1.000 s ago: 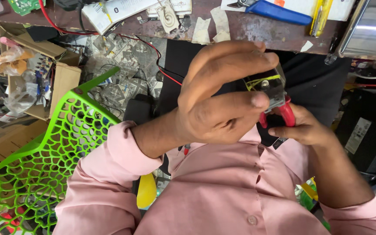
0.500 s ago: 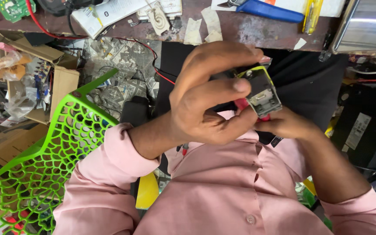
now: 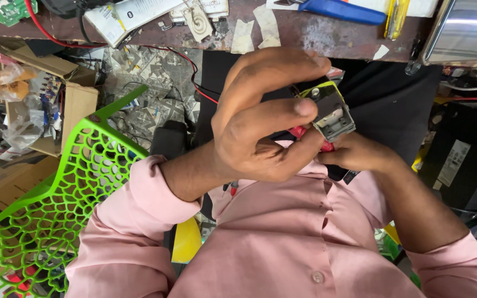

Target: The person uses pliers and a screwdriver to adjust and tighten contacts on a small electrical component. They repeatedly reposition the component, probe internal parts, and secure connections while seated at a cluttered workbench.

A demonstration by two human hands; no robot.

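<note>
Hands: left (image 3: pixel 260 127) pinching small grey module (image 3: pixel 333 115), right (image 3: pixel 354 154) gripping red-handled tool (image 3: pixel 311 138); possible slip, cutting fingers.

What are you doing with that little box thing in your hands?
A person in a pink shirt holds a small grey boxy part with a yellow-green edge in the left hand, fingers pinching it. The right hand sits under it, gripping something with red handles, mostly hidden. A cluttered brown workbench is ahead, a green lattice plastic chair beside.
</note>
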